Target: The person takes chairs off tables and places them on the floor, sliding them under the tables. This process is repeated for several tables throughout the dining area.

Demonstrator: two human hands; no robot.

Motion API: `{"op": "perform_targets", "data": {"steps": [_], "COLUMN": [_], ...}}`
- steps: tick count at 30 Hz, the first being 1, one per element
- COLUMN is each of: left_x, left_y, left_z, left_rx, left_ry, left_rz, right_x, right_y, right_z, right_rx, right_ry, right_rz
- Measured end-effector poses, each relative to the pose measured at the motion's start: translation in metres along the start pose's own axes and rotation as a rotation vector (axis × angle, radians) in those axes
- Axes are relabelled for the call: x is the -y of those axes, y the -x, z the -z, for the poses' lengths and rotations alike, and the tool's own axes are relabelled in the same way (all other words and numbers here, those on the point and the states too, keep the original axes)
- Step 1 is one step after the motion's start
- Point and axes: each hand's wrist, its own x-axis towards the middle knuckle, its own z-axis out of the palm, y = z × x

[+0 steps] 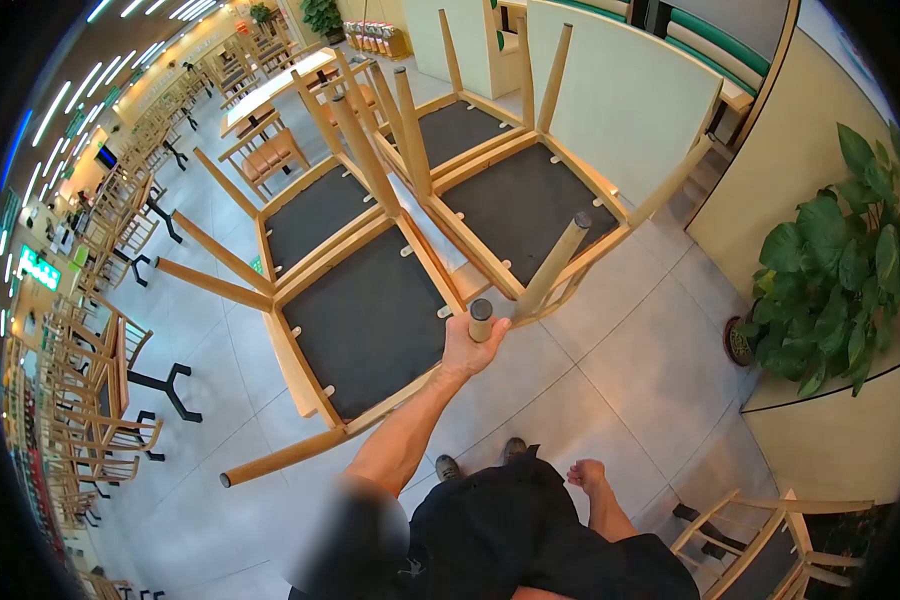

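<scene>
Plainly, the left hand [467,350] is gripping a wooden leg [481,318] of the nearest upturned chair [370,315], its fingers closing around the leg just below the dark tip. The right hand [586,476] is hanging well apart from the chairs, its fingers curling loosely inward and holding nothing that is showing. At the right, a round brown pot [738,342] is holding a plant [820,260] with broad green leaves, while at the far end a low yellow box [395,42] is carrying a row of small packets [370,38] too small to make out. The gripped chair is lying upside down in front of the person, showing a flat black underside framed in pale wood, with small light tabs along the edges and legs pointing outward. Three more upturned chairs [530,200] are sitting close beside it, and a pale strip is showing in the gap between them.
</scene>
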Motion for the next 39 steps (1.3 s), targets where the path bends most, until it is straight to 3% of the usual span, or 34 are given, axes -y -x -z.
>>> {"op": "perform_targets", "data": {"steps": [19,29,35,39], "left_x": [-0.028,-0.049,-0.066,-0.076], "left_y": [0.036,0.069,0.095,0.104], "left_z": [0.026,0.077,0.110,0.133], "left_rx": [-0.154,-0.109,-0.135,-0.160], "left_ry": [-0.018,0.201,0.398,0.548], "left_rz": [-0.030,-0.202,-0.252,-0.262], "right_x": [0.056,0.076,0.088,0.085], "right_y": [0.001,-0.012,-0.008,0.010], "right_z": [-0.042,-0.063,-0.119,-0.156], "right_rx": [0.124,0.190,0.385,0.360], "right_ry": [0.212,0.256,0.179,0.306], "right_rz": [0.147,0.140,0.167,0.239]}}
